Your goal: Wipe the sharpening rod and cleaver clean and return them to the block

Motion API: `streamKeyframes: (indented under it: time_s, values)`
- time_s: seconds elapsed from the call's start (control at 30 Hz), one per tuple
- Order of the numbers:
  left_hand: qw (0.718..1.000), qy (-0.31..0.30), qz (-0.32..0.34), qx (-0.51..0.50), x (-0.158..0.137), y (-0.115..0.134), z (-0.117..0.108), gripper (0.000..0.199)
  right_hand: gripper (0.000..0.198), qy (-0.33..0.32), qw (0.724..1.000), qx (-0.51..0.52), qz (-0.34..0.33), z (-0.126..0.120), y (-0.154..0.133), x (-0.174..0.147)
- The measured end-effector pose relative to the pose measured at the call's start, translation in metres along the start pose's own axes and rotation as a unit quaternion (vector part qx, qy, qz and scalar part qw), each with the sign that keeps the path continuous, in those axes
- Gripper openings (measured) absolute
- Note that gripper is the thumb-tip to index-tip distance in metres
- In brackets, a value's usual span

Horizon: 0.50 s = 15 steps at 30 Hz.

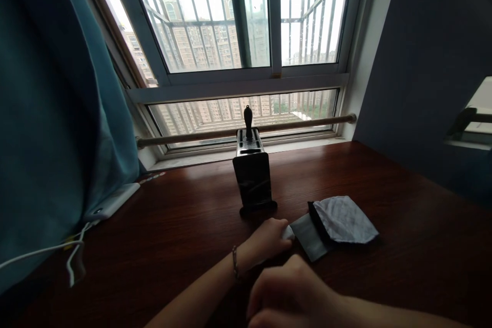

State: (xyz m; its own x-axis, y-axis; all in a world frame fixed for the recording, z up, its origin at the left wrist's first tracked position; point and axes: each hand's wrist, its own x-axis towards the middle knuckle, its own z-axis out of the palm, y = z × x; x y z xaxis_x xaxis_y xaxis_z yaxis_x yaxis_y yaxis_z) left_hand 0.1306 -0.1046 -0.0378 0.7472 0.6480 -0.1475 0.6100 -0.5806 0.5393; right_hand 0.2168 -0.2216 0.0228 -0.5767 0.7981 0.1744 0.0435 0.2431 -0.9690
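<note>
My left hand (269,240), with a bracelet on its wrist, is closed around a small whitish piece (287,233) that shows only at its edge; I cannot tell its kind. Nearer to me is my right hand (295,294), its fingers curled in; whatever they may hold is hidden. Just right of the left hand lies a flat grey-green piece (313,238), partly under a dark flat item (320,223) topped by a folded whitish cloth (346,219). Beyond my hands stands a black knife block (252,179) with a dark handle (248,120) sticking up from its slotted metal top.
All of this stands on a reddish-brown wooden table (184,210) below a barred window (215,25). A rail (192,137) crosses behind the knife block. At left hang blue curtains (111,128), beside a white power strip (115,202) and white cables (42,255).
</note>
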Motion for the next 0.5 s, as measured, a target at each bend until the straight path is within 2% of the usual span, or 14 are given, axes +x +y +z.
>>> streamKeyframes:
  time_s: [0.07,0.13,0.2,0.27,0.33,0.5]
  values:
    - [1.000,0.000,0.010,0.007,0.001,-0.002,0.001,0.022,0.025,0.106,0.986,-0.131,0.012,-0.039,0.015,-0.019]
    - [1.000,0.003,0.006,0.012,0.001,-0.003,0.001,0.024,0.024,0.223,0.932,-0.285,0.002,-0.079,0.032,-0.036]
    - [1.000,0.006,-0.007,0.019,0.001,-0.002,0.001,0.026,0.017,0.285,0.888,-0.357,0.043,-0.116,0.051,-0.049]
    - [0.999,0.008,-0.017,0.038,0.000,0.001,0.000,0.029,0.017,0.289,0.866,-0.401,0.078,-0.142,0.071,-0.056]
    - [0.996,0.014,-0.017,0.090,0.000,0.005,-0.002,0.028,0.021,0.268,0.866,-0.409,0.101,-0.156,0.088,-0.060]
    - [0.971,0.041,0.007,0.236,0.002,0.013,-0.001,0.022,0.024,0.255,0.874,-0.396,0.120,-0.160,0.112,-0.063]
